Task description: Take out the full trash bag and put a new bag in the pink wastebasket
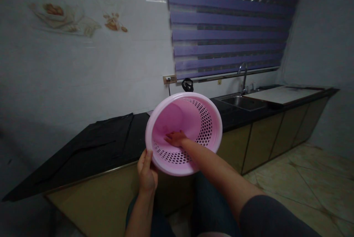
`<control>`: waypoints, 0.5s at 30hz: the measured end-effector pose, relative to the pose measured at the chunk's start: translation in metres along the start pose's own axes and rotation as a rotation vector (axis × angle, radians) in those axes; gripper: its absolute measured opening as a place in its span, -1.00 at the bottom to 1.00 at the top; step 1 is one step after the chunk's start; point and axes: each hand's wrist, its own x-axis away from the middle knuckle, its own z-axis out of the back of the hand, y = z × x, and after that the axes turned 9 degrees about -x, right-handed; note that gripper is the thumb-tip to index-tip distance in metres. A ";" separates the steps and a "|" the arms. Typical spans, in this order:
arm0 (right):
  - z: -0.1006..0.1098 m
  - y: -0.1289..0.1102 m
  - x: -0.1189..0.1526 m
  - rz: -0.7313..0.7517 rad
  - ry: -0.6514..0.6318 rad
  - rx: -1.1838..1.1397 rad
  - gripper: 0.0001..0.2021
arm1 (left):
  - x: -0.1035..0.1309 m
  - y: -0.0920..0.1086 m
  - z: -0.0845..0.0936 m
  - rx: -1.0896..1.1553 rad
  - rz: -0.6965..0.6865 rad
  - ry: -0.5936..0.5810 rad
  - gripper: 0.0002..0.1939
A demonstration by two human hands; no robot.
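Note:
A pink plastic basket with rows of holes round its side is tilted so that its opening faces me. My left hand grips its rim at the lower left, thumb on the near side. Inside the basket is my right hand, fingers spread, near or against the smooth pink bottom; whether it presses there I cannot tell. Nothing shows in the fingers of this hand. The basket hangs in front of the counter edge and hides part of the black countertop.
Along the wall runs the counter with yellowish cabinet doors. To the right are a sink, a faucet and a pale board. A black coiled item and a wall socket appear behind the basket.

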 end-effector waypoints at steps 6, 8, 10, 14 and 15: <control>0.003 -0.003 0.002 -0.023 -0.027 -0.023 -0.45 | 0.001 0.001 0.000 -0.016 -0.014 -0.053 -0.58; 0.006 -0.005 0.003 -0.027 -0.042 -0.010 -0.44 | 0.001 0.000 0.001 -0.017 -0.017 -0.069 -0.56; 0.008 -0.006 0.004 -0.025 -0.070 0.013 -0.43 | 0.000 -0.001 0.002 -0.006 -0.015 -0.078 -0.56; 0.007 -0.005 0.003 -0.030 -0.088 0.028 -0.40 | 0.000 -0.002 0.004 0.004 -0.012 -0.105 -0.57; 0.006 -0.004 0.002 -0.029 -0.087 0.023 -0.41 | 0.000 -0.003 0.005 0.009 -0.012 -0.116 -0.57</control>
